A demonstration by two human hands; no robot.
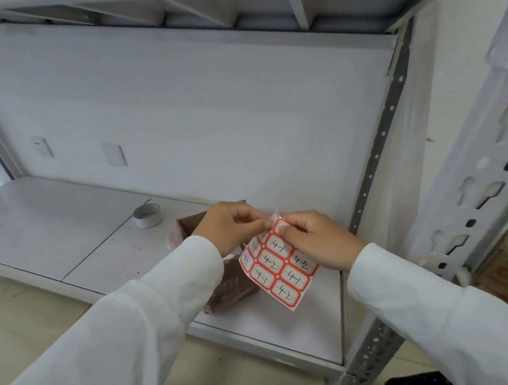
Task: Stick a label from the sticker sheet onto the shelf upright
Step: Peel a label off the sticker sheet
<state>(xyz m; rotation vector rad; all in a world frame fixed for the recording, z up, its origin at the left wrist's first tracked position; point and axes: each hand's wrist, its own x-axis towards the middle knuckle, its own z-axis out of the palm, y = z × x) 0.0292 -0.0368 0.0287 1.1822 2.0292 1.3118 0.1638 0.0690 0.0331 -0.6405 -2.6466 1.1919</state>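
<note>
Sticker sheet: the white paper sticker sheet (277, 265) of red-bordered rectangular labels with handwritten codes hangs in the air above the front right part of the grey metal shelf board (61, 225), tilted so its printed face is toward the person, which lets them read the codes and see the label edges.
Left hand: the left hand (229, 226) pinches the top edge of the sticker sheet, fingers (264, 223) closed together on it; judged, this steadies the backing so a label can lift.
Right hand: the right hand (317, 239) is at the top right corner of the sticker sheet, thumb and forefinger clamped on a corner label; whether that label has begun to lift cannot be told.
Shelf upright: the grey perforated metal shelf upright (477, 184) stands to the right of the sticker sheet, well apart from it and bare of any label, so sticking is not yet done.
Step in hand: judged to be peeling one label free.
Brown box: an open brown cardboard box (231, 285) sits on the shelf board just left of and behind the sticker sheet, partly hidden by the left sleeve.
Tape roll: a grey roll of tape (147, 215) lies flat further left of the sticker sheet, not in use.
Risk: the thin label may curl or tear if pulled fast.
</note>
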